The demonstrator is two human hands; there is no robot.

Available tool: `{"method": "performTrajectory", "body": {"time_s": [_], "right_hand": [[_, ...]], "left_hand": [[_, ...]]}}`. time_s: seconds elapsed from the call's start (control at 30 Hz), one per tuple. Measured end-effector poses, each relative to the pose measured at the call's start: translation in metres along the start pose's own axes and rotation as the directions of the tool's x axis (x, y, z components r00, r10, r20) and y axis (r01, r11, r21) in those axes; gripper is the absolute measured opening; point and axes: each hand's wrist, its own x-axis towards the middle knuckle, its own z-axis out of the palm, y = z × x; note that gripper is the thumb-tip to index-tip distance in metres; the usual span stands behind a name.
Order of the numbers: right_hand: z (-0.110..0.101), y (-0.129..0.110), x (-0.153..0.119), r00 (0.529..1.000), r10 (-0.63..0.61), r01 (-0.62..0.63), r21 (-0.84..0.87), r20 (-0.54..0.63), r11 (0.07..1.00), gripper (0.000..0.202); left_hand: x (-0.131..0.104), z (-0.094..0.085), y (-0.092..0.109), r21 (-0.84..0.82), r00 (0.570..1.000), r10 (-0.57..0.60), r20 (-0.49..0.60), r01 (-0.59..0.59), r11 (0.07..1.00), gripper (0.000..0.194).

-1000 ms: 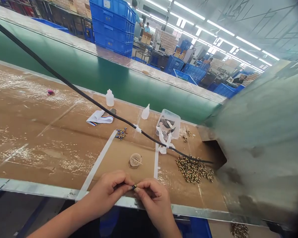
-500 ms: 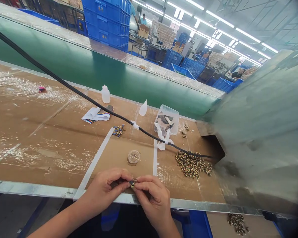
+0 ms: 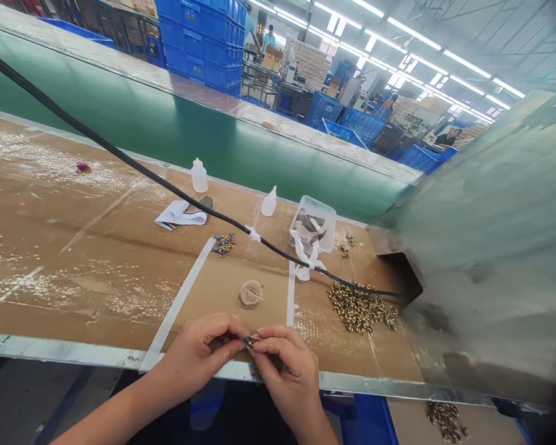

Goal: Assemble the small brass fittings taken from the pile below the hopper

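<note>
My left hand (image 3: 202, 347) and my right hand (image 3: 287, 361) meet at the table's front edge. Between their fingertips they pinch one small dark-and-gold piece (image 3: 249, 342), partly covered by the fingers. Just beyond the hands stands a small round clear cup (image 3: 251, 293) with a thin stick across it. A small cluster of blue-and-gold pieces (image 3: 223, 244) lies near the top of the left white tape strip. To the right is a large heap of dark-and-gold pieces (image 3: 359, 308).
A black cable (image 3: 180, 193) crosses above the table. Two white bottles (image 3: 199, 176), a folded white strap (image 3: 180, 214) and a clear plastic box (image 3: 312, 224) are farther back. A metal housing (image 3: 486, 259) stands at the right. People and blue crates (image 3: 201, 46) are beyond.
Both hands keep their pinch, and the small piece between them has turned slightly. The whole view has shifted a little.
</note>
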Motion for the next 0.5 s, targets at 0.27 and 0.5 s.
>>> {"method": "performTrajectory", "body": {"time_s": [0.27,0.5], "right_hand": [[0.003,0.010,-0.005,0.996,-0.075,0.074,-0.010,-0.039,0.997,0.017],[0.008,0.024,-0.008,0.965,-0.062,0.076,0.048,-0.256,0.996,0.011]], "left_hand": [[-0.002,-0.003,0.004,-0.046,0.997,-0.072,-0.029,0.071,0.996,0.011],[0.015,-0.046,-0.011,-0.076,0.941,-0.221,-0.255,0.209,0.975,0.013]]}}
